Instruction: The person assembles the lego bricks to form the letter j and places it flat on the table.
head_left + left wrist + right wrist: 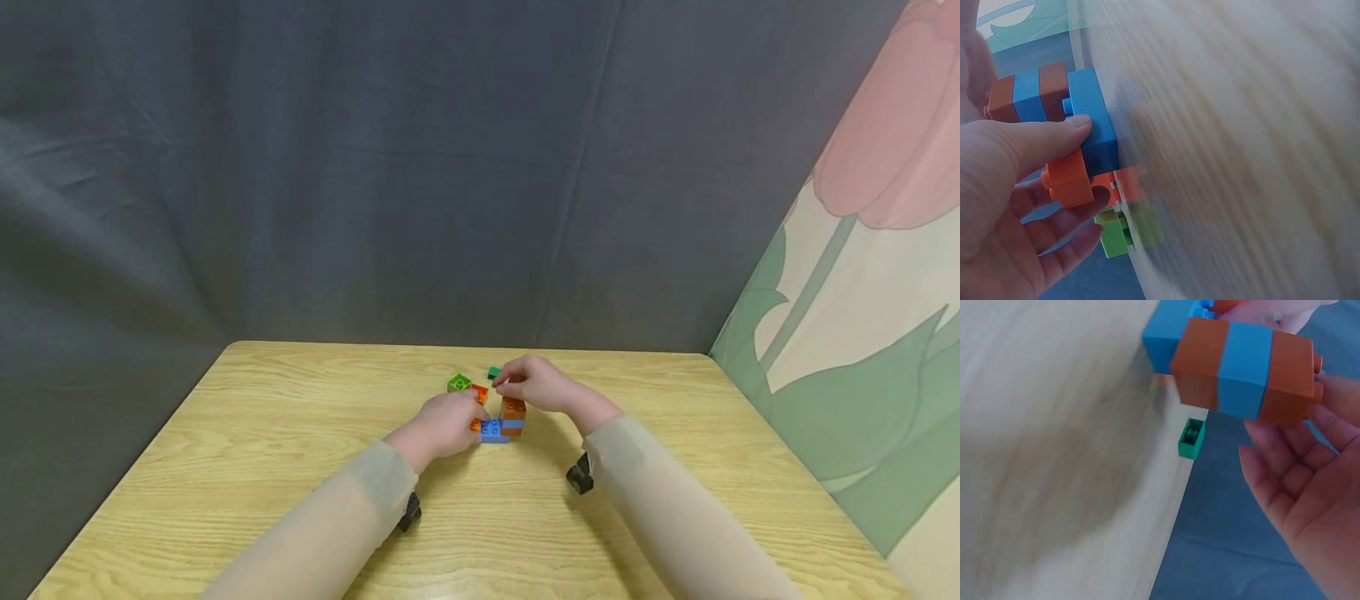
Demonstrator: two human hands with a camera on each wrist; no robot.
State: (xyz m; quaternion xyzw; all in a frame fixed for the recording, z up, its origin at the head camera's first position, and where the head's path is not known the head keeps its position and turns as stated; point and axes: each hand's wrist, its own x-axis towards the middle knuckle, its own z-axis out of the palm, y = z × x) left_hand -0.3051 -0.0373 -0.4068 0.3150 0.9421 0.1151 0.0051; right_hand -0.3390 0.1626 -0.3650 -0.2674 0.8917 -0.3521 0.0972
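Observation:
Toy building bricks stand together on the table. A long blue brick (493, 430) carries a brown-blue-brown stack (513, 417) at its right end. My left hand (444, 421) grips the near end of this build: in the left wrist view the thumb lies on the blue brick (1092, 119), with fingers behind an orange brick (1070, 179) at its end. Whether that orange brick is joined on is unclear. My right hand (536, 383) is over the stack's top; in the right wrist view its loosely bent fingers (1272, 459) lie around the studded end of the stack (1244, 372).
Behind the left hand lie a lime green brick (459, 382) and another orange brick (480, 390). A dark green brick (493, 372) lies farther back, near the right fingertips. A dark curtain (450, 167) hangs behind the wooden table (300, 392), with a flower-patterned panel (870, 275) at right.

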